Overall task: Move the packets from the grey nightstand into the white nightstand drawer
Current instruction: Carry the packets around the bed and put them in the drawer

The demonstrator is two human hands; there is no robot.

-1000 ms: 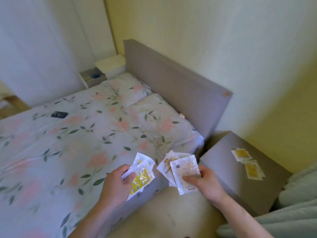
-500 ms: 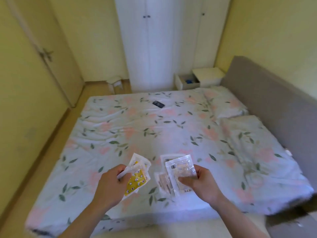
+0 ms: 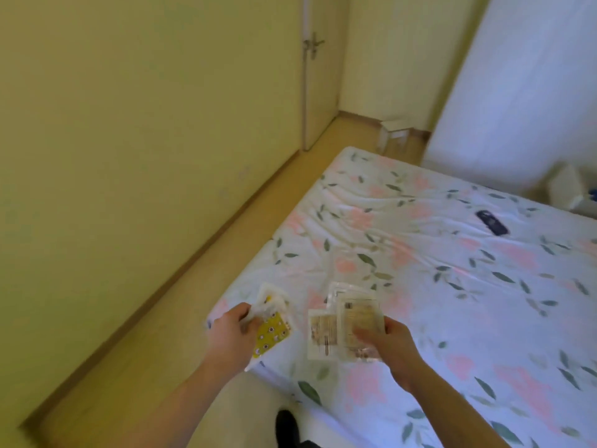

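My left hand [image 3: 231, 334] grips a small bunch of packets, the front one yellow with dots [image 3: 271, 334]. My right hand [image 3: 389, 345] holds a fan of clear packets with beige contents [image 3: 347, 321]. Both hands hover over the near corner of the bed. The white nightstand [image 3: 568, 189] shows blurred at the far right edge, beyond the bed. The grey nightstand is out of view.
The bed with its floral sheet [image 3: 452, 286] fills the right half; a dark phone [image 3: 492, 222] lies on it. A strip of wooden floor [image 3: 206, 286] runs between bed and yellow wall toward a door [image 3: 318, 76]. A small white stool [image 3: 394, 132] stands by the white wardrobe [image 3: 523, 76].
The view has swung left, from the grey nightstand and headboard across the bed to the wall and door. Both hands still hold their packets in front of me.
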